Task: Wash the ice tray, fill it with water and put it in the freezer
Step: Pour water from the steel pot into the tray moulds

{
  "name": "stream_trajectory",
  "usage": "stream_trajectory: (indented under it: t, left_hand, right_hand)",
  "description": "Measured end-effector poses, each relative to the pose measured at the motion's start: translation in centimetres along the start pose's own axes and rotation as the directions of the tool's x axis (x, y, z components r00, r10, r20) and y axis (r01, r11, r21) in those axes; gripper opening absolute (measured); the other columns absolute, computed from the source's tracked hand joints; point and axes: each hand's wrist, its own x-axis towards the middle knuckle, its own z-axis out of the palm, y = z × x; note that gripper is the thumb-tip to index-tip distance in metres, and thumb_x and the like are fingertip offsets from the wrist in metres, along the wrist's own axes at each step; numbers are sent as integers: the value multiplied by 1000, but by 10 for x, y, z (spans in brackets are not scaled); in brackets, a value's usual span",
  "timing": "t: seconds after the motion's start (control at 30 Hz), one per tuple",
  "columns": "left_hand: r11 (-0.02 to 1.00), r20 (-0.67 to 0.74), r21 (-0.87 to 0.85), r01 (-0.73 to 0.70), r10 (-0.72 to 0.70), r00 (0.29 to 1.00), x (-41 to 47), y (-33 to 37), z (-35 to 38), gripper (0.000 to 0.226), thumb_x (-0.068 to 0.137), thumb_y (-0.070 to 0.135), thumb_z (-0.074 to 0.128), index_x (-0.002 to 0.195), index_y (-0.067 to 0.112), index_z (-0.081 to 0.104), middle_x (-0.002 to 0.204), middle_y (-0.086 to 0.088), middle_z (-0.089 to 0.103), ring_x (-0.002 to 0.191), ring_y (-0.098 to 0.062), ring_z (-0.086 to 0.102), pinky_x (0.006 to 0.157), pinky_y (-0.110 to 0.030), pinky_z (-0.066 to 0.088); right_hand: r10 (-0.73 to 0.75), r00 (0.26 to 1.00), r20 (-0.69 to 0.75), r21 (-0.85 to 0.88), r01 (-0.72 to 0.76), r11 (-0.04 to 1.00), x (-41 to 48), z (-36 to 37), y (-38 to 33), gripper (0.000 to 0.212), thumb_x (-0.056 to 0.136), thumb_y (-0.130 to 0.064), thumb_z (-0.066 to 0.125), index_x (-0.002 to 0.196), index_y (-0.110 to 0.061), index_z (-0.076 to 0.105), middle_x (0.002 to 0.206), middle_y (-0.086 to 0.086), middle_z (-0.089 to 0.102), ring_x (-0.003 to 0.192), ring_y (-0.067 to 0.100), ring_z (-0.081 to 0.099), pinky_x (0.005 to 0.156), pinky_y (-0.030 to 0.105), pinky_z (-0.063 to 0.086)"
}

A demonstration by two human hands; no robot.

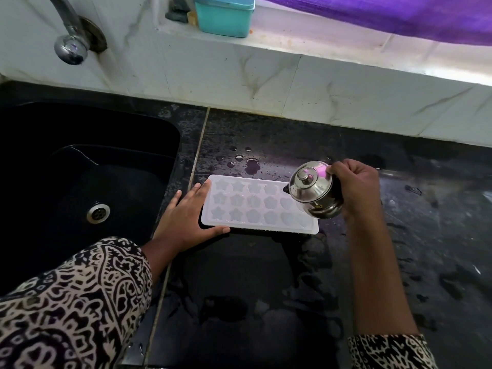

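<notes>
Ice tray (259,205): translucent white, lies flat on the dark wet bench (266,275), just right of the black sink (80,161). Cavities are star, flower and heart shapes; fill level can't be told.

Left hand (186,219): fingers spread flat, palm down, pressed vs. the tray's left end, thumb along its near edge.

Right hand (354,187): fingers closed around a small steel kettle (315,191) w/ knobbed lid, held tilted above the tray's right end, spout toward the cavities.

Tap (70,35) is mounted on the tiled wall above the sink. Teal box (225,16) sits on the ledge behind.
</notes>
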Motion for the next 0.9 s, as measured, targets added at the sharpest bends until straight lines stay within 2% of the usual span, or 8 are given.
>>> stream_trajectory:
  t: [0.23, 0.43, 0.57, 0.8, 0.9]
  left_hand:
    - [1000, -11, -5, -6, 6, 1000, 0, 0, 0, 123, 59, 99, 25, 156, 26, 2, 162, 8, 17, 148, -5, 9, 122, -39, 4]
    - [1000, -14, 0, -7, 7, 1000, 0, 0, 1, 123, 59, 99, 26, 156, 25, 2, 162, 7, 18, 148, -5, 9, 122, -39, 4]
    - [1000, -8, -4, -6, 6, 1000, -1, 0, 0, 124, 59, 99, 25, 156, 26, 1, 162, 8, 16, 148, -5, 8, 122, -39, 4]
    - [1000, 1, 8, -2, 2, 1000, 0, 0, 0, 123, 58, 99, 24, 155, 27, -1, 162, 10, 13, 148, -3, 6, 121, -36, 1]
    - [1000, -4, -3, -4, 4, 1000, 0, 1, -1, 123, 60, 96, 32, 156, 26, 1, 162, 10, 14, 148, -3, 6, 122, -37, 1]
  right_hand:
    - [0, 1000, 12, -33, 1, 999, -2, -2, -1, 32, 78, -5, 60, 53, -14, 42, 50, 1, 39, 47, 10, 36, 43, 15, 36]
    - [4, 1000, 15, -38, -3, 999, -2, -1, -3, 33, 78, -6, 61, 52, -15, 42, 46, -5, 40, 46, 8, 38, 45, 16, 37]
    - [9, 1000, 18, -42, -8, 999, -3, 1, -3, 32, 79, -7, 61, 54, -15, 43, 51, 0, 41, 48, 10, 39, 48, 18, 39]
    - [8, 1000, 17, -45, -7, 999, -3, 4, -5, 32, 79, -6, 61, 54, -14, 43, 51, 0, 41, 44, 6, 38, 45, 14, 39]
    - [11, 1000, 20, -45, -10, 999, -3, 4, -5, 30, 79, -6, 60, 55, -12, 43, 54, 4, 40, 49, 10, 38, 49, 20, 39]
